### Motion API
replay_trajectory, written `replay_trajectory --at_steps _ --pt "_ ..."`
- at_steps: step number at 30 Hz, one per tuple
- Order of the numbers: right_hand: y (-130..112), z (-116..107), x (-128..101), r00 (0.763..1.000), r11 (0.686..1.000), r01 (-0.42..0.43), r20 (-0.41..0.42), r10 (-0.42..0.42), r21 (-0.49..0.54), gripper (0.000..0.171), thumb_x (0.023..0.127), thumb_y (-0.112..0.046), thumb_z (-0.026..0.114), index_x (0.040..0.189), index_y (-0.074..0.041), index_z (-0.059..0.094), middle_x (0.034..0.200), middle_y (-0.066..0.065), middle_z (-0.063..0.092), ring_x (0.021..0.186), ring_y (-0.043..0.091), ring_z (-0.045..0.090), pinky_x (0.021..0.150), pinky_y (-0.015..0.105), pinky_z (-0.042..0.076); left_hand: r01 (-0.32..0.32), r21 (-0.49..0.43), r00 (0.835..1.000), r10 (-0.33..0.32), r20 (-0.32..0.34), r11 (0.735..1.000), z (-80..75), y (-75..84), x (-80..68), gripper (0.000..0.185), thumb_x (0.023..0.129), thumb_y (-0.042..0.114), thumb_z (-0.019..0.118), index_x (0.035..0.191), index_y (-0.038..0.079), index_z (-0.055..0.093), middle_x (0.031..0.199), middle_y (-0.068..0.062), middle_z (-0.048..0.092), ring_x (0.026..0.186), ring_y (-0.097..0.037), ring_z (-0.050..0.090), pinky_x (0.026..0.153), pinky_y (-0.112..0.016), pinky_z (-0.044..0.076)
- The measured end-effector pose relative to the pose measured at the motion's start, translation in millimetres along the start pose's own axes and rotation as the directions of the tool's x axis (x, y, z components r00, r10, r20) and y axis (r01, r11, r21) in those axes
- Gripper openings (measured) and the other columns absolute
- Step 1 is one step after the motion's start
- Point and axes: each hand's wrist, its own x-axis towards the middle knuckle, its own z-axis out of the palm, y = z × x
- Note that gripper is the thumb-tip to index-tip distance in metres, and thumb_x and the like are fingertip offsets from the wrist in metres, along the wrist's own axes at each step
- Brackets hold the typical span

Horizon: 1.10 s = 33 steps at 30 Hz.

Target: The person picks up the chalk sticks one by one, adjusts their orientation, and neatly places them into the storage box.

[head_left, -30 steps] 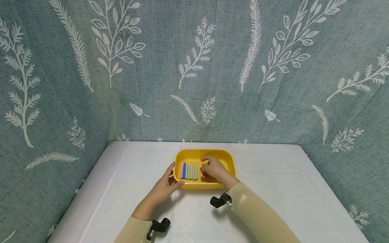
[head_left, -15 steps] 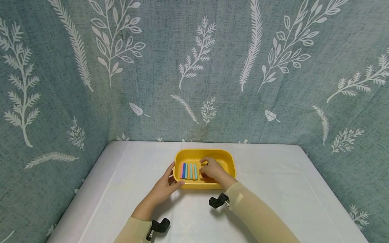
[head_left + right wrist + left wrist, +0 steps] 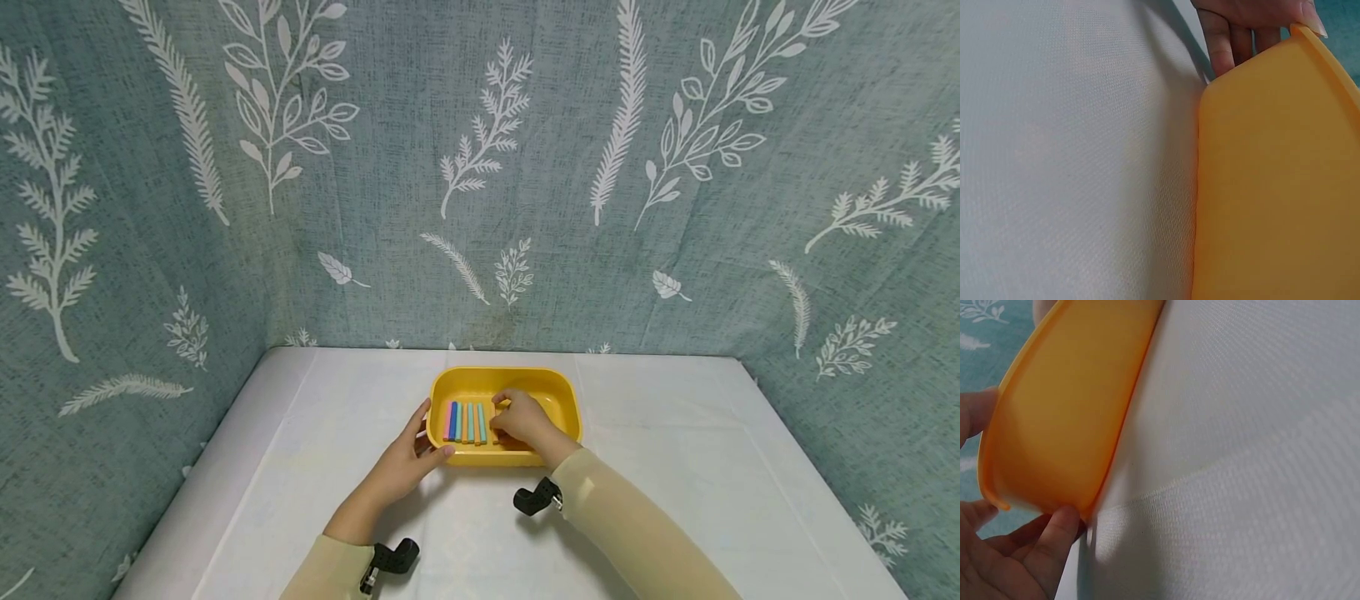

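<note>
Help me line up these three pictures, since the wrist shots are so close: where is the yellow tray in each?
Head view: yellow tray at centre, on the table.
Left wrist view: its outer wall fills the upper left.
Right wrist view: its wall fills the right side.
Shared landmark: the left hand gripping the tray's corner.

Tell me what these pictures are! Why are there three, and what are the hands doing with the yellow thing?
A person wears three cameras: one on the head, one on each wrist. The head view shows a white table with a yellow tray on it. Coloured sticks, maybe chalk, lie side by side inside. The left hand grips the tray's left end. The right hand reaches into the tray beside the sticks; whether it holds one is hidden. The wrist views just show the tray's outside wall up close.
</note>
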Motion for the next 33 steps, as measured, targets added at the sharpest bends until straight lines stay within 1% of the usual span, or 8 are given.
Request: replay_trajectory --at_steps 9,16,18,23,26,30,33 --pt "1.5 0.9 4.2 1.000 1.000 -0.021 -0.007 0.021 -0.005 0.040 0.088 -0.004 0.074 0.125 -0.004 0.060 0.081 0.012 0.064 0.060 0.018 0.062 0.055 0.027 0.058 -0.001 -0.008 1.000 0.001 0.013 1.000 -0.2 -0.3 -1.1 0.092 0.094 0.032 0.072 0.163 0.021 0.012 0.154 -0.021 0.038 0.135 -0.037 0.049 0.109 -0.047 0.042" --pt "0.1 0.7 3.0 1.000 1.000 -0.011 -0.006 0.011 -0.022 0.037 0.089 -0.004 0.073 0.123 -0.004 0.060 0.080 0.011 0.064 0.060 0.017 0.062 0.055 0.026 0.057 -0.001 -0.007 1.000 0.001 0.013 1.000 -0.4 -0.8 -1.2 0.092 0.094 0.032 0.072 0.163 0.019 0.012 0.154 -0.021 0.038 0.135 -0.037 0.048 0.110 -0.046 0.042" --pt "-0.8 0.6 2.2 1.000 1.000 -0.005 0.000 0.005 0.000 0.035 0.090 -0.005 0.071 0.124 -0.004 0.060 0.082 0.011 0.064 0.060 0.017 0.062 0.055 0.026 0.058 0.000 -0.008 1.000 0.000 0.013 1.000 -0.8 -0.6 -1.1 0.092 0.094 0.032 0.072 0.163 0.019 0.011 0.154 -0.020 0.038 0.135 -0.037 0.048 0.110 -0.046 0.041" --pt "-1.8 -1.5 0.4 0.998 0.995 0.063 -0.008 -0.063 0.076 0.031 0.093 -0.003 0.062 0.124 -0.002 0.060 0.083 0.014 0.063 0.060 0.019 0.062 0.055 0.030 0.057 -0.002 -0.010 1.000 0.003 0.012 1.000 -1.6 0.4 -0.7 0.093 0.094 0.033 0.072 0.163 0.020 0.011 0.155 -0.020 0.038 0.135 -0.038 0.048 0.110 -0.048 0.041" --pt "-1.3 -2.9 0.2 0.996 0.991 0.092 -0.023 -0.090 0.093 0.029 0.093 -0.001 0.060 0.121 0.000 0.061 0.081 0.014 0.063 0.059 0.019 0.062 0.054 0.031 0.057 -0.005 0.001 1.000 0.005 0.010 1.000 -1.4 0.4 -0.6 0.093 0.094 0.033 0.072 0.163 0.019 0.011 0.154 -0.020 0.039 0.135 -0.038 0.048 0.110 -0.048 0.041" --pt "-0.5 -5.0 0.4 0.994 0.992 0.107 -0.041 -0.104 0.070 0.025 0.093 -0.003 0.060 0.118 0.000 0.063 0.080 0.012 0.061 0.057 0.019 0.064 0.055 0.031 0.058 -0.007 0.020 1.000 0.007 0.005 1.000 -0.6 -0.3 -0.3 0.093 0.094 0.034 0.072 0.163 0.018 0.012 0.153 -0.021 0.041 0.134 -0.038 0.049 0.110 -0.048 0.041" --pt "-0.1 -7.7 -0.4 0.992 0.991 0.121 -0.055 -0.118 0.051 0.022 0.094 -0.004 0.060 0.115 -0.001 0.065 0.080 0.011 0.060 0.057 0.020 0.066 0.055 0.031 0.058 -0.007 0.017 1.000 0.007 0.004 1.000 -0.1 -1.3 -0.1 0.093 0.094 0.034 0.072 0.163 0.018 0.012 0.152 -0.021 0.041 0.134 -0.038 0.049 0.110 -0.049 0.041"
